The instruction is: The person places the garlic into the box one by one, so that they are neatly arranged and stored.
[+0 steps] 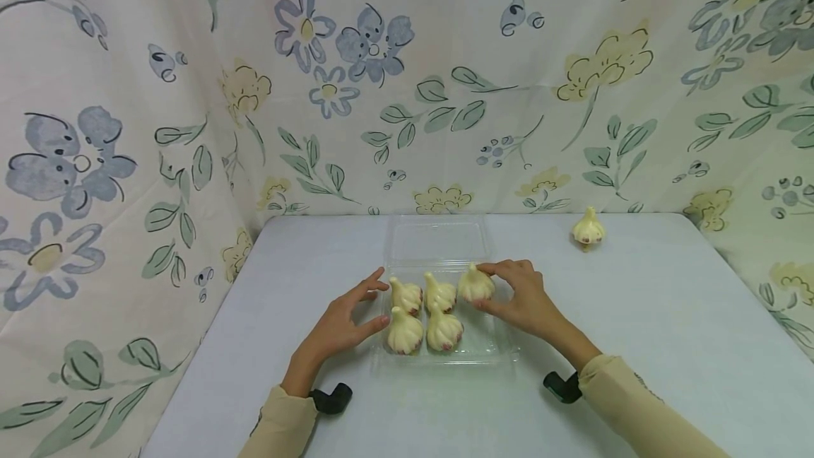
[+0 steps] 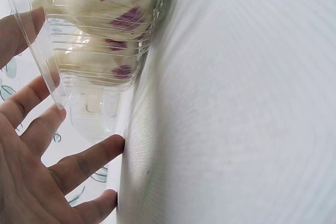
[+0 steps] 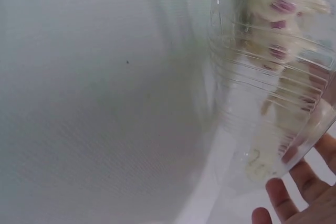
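A clear plastic clamshell container (image 1: pixel 480 338) lies with its lid (image 1: pixel 439 239) folded back. Several garlic bulbs (image 1: pixel 405 331) with purple patches sit in its left and middle parts. My right hand (image 1: pixel 524 299) pinches another garlic bulb (image 1: pixel 475 285) between thumb and fingers, over the container's back right part; whether this bulb touches the bottom I cannot tell. My left hand (image 1: pixel 346 320) is at the container's left side with fingers spread, its thumb and index fingertips at the rim. In the left wrist view, bulbs (image 2: pixel 100 56) show through the ribbed plastic wall.
One more garlic bulb (image 1: pixel 588 228) stands at the back right of the white table (image 1: pixel 636 316). A floral cloth (image 1: pixel 432 140) hangs behind the table and along its sides. Black wrist devices (image 1: pixel 332 398) sit at both sleeves.
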Action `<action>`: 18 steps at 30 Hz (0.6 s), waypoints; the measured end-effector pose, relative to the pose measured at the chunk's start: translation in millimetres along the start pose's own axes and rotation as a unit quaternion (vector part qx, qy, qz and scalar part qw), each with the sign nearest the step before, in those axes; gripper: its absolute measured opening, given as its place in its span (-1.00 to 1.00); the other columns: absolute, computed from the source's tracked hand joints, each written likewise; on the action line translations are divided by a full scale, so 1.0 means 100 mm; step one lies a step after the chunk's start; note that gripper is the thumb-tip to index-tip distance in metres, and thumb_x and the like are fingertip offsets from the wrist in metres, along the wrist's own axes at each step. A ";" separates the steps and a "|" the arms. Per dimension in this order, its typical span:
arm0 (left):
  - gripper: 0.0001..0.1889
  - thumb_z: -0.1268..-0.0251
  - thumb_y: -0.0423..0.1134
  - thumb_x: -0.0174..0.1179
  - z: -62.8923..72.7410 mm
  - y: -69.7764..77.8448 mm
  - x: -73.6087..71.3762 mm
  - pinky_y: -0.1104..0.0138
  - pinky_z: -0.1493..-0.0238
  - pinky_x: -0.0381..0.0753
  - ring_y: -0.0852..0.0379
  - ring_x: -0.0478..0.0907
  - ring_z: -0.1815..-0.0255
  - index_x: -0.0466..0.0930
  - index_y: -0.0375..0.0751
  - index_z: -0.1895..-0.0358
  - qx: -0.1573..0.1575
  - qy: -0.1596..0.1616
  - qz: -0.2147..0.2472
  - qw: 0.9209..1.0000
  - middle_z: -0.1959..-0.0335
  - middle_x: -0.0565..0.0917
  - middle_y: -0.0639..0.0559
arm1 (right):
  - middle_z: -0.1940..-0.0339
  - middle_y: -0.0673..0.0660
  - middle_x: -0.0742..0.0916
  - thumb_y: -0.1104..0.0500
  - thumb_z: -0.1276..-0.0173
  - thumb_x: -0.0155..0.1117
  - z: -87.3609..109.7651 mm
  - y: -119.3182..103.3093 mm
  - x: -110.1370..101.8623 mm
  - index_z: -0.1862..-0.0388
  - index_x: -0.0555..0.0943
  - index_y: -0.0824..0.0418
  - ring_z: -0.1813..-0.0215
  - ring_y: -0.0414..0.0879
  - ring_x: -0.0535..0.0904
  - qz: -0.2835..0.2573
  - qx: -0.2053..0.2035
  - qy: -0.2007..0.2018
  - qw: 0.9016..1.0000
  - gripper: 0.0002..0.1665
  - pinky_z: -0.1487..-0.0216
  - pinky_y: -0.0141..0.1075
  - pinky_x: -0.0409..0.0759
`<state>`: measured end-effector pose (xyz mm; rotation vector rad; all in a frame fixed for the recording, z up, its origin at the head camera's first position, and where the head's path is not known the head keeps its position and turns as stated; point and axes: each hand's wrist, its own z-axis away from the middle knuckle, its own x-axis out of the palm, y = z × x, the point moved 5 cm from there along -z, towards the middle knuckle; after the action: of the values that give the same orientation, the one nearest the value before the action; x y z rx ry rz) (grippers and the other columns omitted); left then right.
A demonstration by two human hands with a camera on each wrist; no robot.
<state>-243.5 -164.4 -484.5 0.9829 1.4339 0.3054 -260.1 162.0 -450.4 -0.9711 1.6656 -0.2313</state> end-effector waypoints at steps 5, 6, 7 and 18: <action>-0.41 -0.32 0.16 0.30 0.00 0.00 0.00 -0.33 -0.39 0.33 -0.05 0.54 -0.40 0.44 0.20 -0.39 -0.004 -0.001 0.000 1.000 -0.63 0.15 0.38 | 0.00 0.12 0.74 0.05 -0.06 0.67 0.00 -0.03 0.01 -0.22 0.67 0.09 -0.12 0.18 0.44 0.015 -0.015 0.005 1.000 -0.30 -0.03 0.00 0.20; -0.40 -0.32 0.17 0.31 0.00 0.00 -0.01 -0.32 -0.40 0.32 -0.04 0.53 -0.40 0.43 0.22 -0.39 -0.005 -0.001 0.000 1.000 -0.63 0.15 0.40 | 0.02 0.12 0.73 0.06 -0.05 0.67 0.00 -0.03 0.02 -0.21 0.68 0.10 -0.11 0.18 0.44 0.017 -0.017 0.006 1.000 -0.31 -0.02 0.01 0.20; -0.40 -0.32 0.16 0.31 0.00 0.00 -0.01 -0.32 -0.40 0.32 -0.04 0.53 -0.40 0.43 0.22 -0.39 -0.006 -0.002 0.000 1.000 -0.63 0.15 0.40 | 0.03 0.12 0.72 0.06 -0.05 0.68 0.00 -0.03 0.02 -0.21 0.68 0.11 -0.10 0.18 0.43 0.020 -0.018 0.006 1.000 -0.31 -0.02 0.01 0.21; -0.27 -0.30 0.17 0.31 -0.03 -0.03 0.00 -0.32 -0.39 0.33 -0.02 0.53 -0.41 0.28 0.28 -0.52 -0.013 -0.001 -0.003 1.000 -0.54 0.40 0.21 | 0.06 0.11 0.69 0.04 -0.03 0.68 0.00 -0.02 0.06 -0.19 0.70 0.10 -0.09 0.15 0.40 0.045 -0.016 -0.003 0.999 -0.31 0.00 0.02 0.21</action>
<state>-247.5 -164.9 -485.7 0.9577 1.4281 0.3167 -259.1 156.5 -453.9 -0.9180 1.7069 -0.1410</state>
